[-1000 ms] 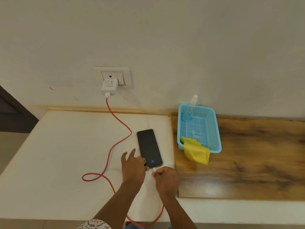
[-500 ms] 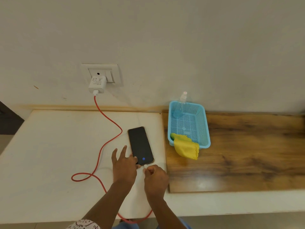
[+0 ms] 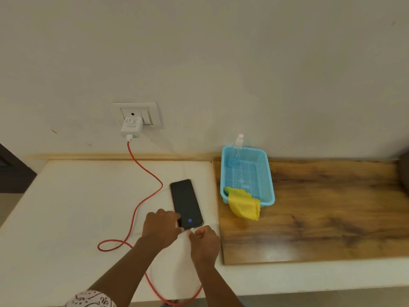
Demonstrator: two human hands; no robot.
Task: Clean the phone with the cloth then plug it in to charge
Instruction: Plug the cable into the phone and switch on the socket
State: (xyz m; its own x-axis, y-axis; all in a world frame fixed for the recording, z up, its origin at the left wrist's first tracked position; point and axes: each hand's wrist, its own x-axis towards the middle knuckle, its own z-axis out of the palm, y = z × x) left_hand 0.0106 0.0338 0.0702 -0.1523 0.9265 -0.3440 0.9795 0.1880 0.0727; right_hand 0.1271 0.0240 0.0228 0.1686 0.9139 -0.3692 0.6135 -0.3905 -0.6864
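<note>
A pale wall (image 3: 243, 63) is filling the upper half of the view. Below it, a white tabletop (image 3: 66, 207) is stretching across the left and front, with a dark wooden board (image 3: 321, 207) lying on its right side. A blue mesh basket (image 3: 254, 173) is sitting at the board's left edge, against the wall. A yellow cloth (image 3: 243, 204) is hanging over the basket's near rim onto the wood, and a clear spray bottle (image 3: 238, 149) is standing in the basket's far corner.

The phone (image 3: 186, 200) is lying flat and screen up on the white tabletop, just left of the board, with a small blue dot glowing near its bottom edge. Both hands are meeting at that near end. The left hand (image 3: 160, 226) is gripping the phone's near left corner with curled fingers. The right hand (image 3: 204, 242) is closing its fingers around the plug end of a red cable (image 3: 155, 176), right against the phone's bottom edge; whether the plug is seated cannot be told. The cable is looping across the table and up to a white charger (image 3: 131, 127) sitting in a wall socket (image 3: 152, 111).
</note>
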